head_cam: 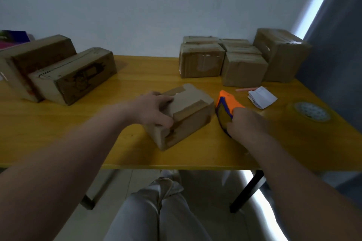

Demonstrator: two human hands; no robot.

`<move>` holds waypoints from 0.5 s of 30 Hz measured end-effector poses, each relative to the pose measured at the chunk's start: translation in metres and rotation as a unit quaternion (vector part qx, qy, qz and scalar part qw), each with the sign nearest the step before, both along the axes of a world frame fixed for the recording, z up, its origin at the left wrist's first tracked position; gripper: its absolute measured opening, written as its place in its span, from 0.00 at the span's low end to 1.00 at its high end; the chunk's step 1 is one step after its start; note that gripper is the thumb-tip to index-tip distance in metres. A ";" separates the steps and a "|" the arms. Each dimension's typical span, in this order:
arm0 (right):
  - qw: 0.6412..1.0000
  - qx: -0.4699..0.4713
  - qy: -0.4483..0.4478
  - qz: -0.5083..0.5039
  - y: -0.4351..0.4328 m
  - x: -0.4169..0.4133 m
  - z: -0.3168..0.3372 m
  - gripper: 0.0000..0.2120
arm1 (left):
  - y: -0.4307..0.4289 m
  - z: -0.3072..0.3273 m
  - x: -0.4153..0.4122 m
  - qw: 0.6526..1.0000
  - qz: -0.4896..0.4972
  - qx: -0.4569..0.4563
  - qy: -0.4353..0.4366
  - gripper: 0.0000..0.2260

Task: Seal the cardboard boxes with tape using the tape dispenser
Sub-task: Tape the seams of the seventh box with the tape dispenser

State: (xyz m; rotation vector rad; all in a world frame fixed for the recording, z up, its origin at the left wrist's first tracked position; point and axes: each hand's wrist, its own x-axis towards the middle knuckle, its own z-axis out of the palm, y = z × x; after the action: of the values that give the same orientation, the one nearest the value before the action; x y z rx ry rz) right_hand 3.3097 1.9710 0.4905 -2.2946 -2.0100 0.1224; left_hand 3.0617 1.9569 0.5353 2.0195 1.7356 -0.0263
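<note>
Currently steadying small brown cardboard box [188, 115] at mid yellow worktop [78, 133] with left hand [154, 109], fingers curled over its left top edge. Gripping orange-and-blue plastic tape dispenser [228, 106] in right hand [246, 123], fingers wrapped round it, just beside the box's right end. Long axis of box near-left to far-right; judged that taping starts from the right hand's side.
</note>
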 end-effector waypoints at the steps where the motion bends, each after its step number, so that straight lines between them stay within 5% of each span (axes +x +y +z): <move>1: 0.999 0.033 0.016 -0.003 -0.001 0.003 0.000 0.12 | -0.005 0.001 -0.002 1.000 -0.016 -0.012 -0.008 0.44; 6: 0.969 0.219 0.112 -0.003 -0.006 0.011 0.023 0.05 | -0.021 -0.001 -0.004 0.995 -0.065 -0.036 -0.060 0.40; 9: 0.935 0.237 0.265 0.021 -0.008 0.010 0.051 0.04 | -0.027 -0.006 0.001 0.988 -0.056 0.007 -0.142 0.27; 15: 0.780 0.140 0.607 0.067 -0.013 -0.010 0.075 0.09 | -0.031 -0.018 0.002 0.968 -0.115 0.116 -0.191 0.18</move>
State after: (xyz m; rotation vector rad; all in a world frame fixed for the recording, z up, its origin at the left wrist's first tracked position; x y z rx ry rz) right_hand 3.2997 1.9580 0.5653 -1.2173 -1.2894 0.9467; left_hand 3.0635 1.9259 0.5171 2.2040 1.3087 0.4788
